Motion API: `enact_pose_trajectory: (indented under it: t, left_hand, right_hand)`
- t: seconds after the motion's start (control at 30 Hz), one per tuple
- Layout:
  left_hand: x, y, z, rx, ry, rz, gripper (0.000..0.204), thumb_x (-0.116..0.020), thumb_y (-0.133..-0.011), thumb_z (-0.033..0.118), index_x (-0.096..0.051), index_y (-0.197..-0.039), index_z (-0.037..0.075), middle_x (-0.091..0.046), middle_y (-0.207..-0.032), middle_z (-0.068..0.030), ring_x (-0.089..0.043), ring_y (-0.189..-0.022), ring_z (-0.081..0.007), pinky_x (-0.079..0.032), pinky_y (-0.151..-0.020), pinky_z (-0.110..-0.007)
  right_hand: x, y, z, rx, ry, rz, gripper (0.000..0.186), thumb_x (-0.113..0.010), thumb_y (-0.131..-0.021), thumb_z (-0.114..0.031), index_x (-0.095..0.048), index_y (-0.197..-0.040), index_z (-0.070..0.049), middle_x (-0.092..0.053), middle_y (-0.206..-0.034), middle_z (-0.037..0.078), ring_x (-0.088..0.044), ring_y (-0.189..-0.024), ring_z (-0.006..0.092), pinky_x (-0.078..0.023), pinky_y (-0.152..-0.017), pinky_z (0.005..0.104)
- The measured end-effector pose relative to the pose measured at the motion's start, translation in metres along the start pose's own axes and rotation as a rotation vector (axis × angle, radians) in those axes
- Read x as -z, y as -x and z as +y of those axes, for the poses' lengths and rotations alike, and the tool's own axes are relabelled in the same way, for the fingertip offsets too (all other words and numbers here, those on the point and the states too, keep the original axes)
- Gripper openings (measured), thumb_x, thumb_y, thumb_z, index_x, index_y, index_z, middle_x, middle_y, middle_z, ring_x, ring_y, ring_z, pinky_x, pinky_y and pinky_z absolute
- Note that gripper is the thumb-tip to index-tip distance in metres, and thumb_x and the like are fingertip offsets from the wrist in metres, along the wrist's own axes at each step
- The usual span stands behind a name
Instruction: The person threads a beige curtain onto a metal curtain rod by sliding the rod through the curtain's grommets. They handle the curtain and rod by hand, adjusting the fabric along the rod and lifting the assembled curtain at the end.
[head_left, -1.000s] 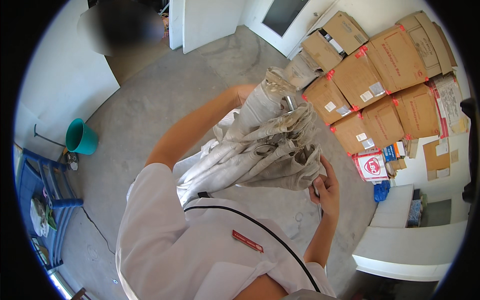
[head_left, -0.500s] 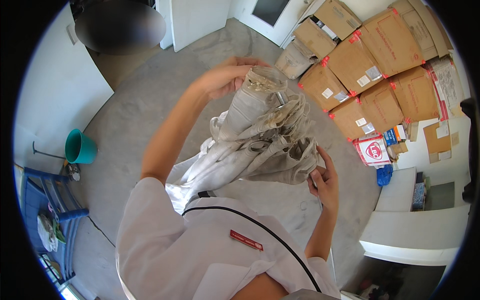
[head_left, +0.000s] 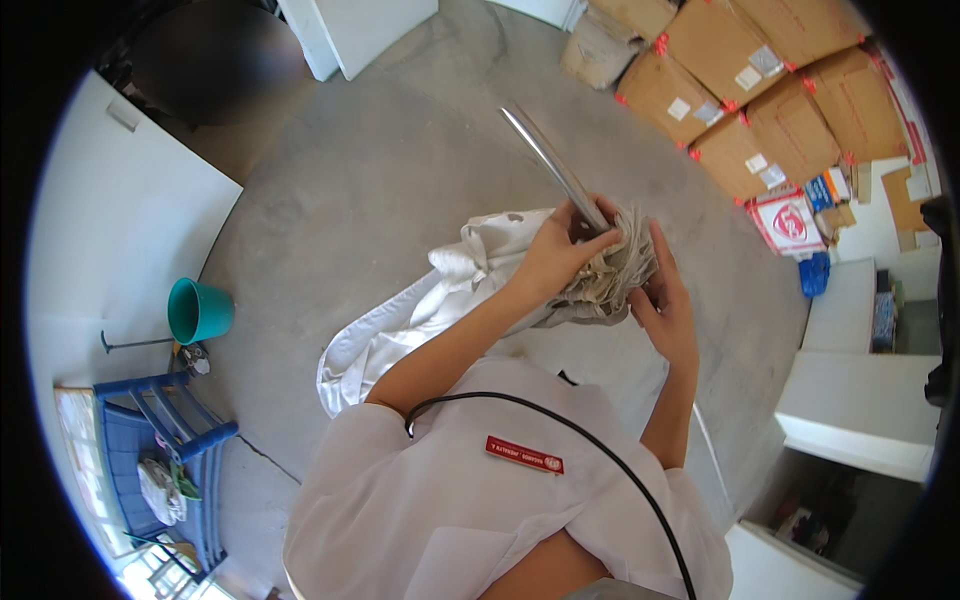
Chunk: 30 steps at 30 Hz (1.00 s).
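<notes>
The concrete floor (head_left: 330,210) fills most of what I see, with a stack of cardboard boxes (head_left: 725,60) at the upper right. The white cloth (head_left: 470,265) sits in the middle of the frame: its clean, loose part hangs toward centre left, while its greyed edge is bunched into tight folds just right of centre. The metal rod (head_left: 543,152) slants out of those folds toward the upper middle.

As far as I can judge, the gathering is well along: the folds are packed close, and the rod's upper stretch is bare. Cloth and rod remain together, so parting them or spreading the folds is undone; I can't tell which is left. A thin pale line (head_left: 708,435) runs at the lower right, perhaps the rod's other end.

My left hand (head_left: 565,250) has its grip closed around the rod where it meets the folds. My right hand (head_left: 665,310) lies against their right side, fingers partly spread; I can't tell how firmly it holds.
</notes>
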<state>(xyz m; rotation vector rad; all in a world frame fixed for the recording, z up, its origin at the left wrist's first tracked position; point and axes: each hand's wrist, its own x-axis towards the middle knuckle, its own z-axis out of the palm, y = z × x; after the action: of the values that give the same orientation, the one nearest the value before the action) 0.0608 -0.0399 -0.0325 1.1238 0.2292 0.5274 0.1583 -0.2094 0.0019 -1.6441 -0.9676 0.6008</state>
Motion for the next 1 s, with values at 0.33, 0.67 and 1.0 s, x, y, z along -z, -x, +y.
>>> enact_pose_trajectory:
  t: [0.33,0.67,1.0]
  left_hand:
    - [0.110,-0.012,-0.022,0.045,-0.515,-0.356,0.050,-0.078,-0.080,0.037,-0.067,-0.126,0.021,-0.052,-0.141,-0.0016,-0.048,-0.131,-0.0240,-0.036,-0.109,-0.041]
    - [0.132,-0.052,-0.017,0.159,-0.077,-0.443,0.036,-0.080,-0.082,0.033,-0.069,-0.105,0.007,-0.070,-0.105,-0.0036,-0.063,-0.103,-0.0177,-0.045,-0.097,-0.032]
    - [0.160,-0.088,0.028,0.186,-0.690,-0.621,0.045,-0.081,-0.080,0.037,-0.072,-0.110,0.005,-0.068,-0.097,-0.0018,-0.060,-0.096,-0.0146,-0.048,-0.081,-0.030]
  right_hand:
    - [0.019,0.020,-0.012,-0.140,-0.172,-0.010,0.064,-0.047,-0.074,0.014,-0.054,-0.136,0.002,-0.056,-0.084,0.002,-0.041,-0.050,0.0041,-0.032,-0.044,0.0217]
    - [0.029,0.019,0.001,-0.131,-0.175,0.046,0.070,-0.042,-0.067,0.010,-0.051,-0.137,0.005,-0.066,-0.092,0.012,-0.046,-0.049,0.0060,-0.032,-0.040,0.0201]
    - [0.032,0.010,0.007,-0.145,-0.216,0.020,0.069,-0.043,-0.070,0.010,-0.050,-0.138,0.004,-0.067,-0.093,0.012,-0.047,-0.049,0.0063,-0.033,-0.040,0.0202]
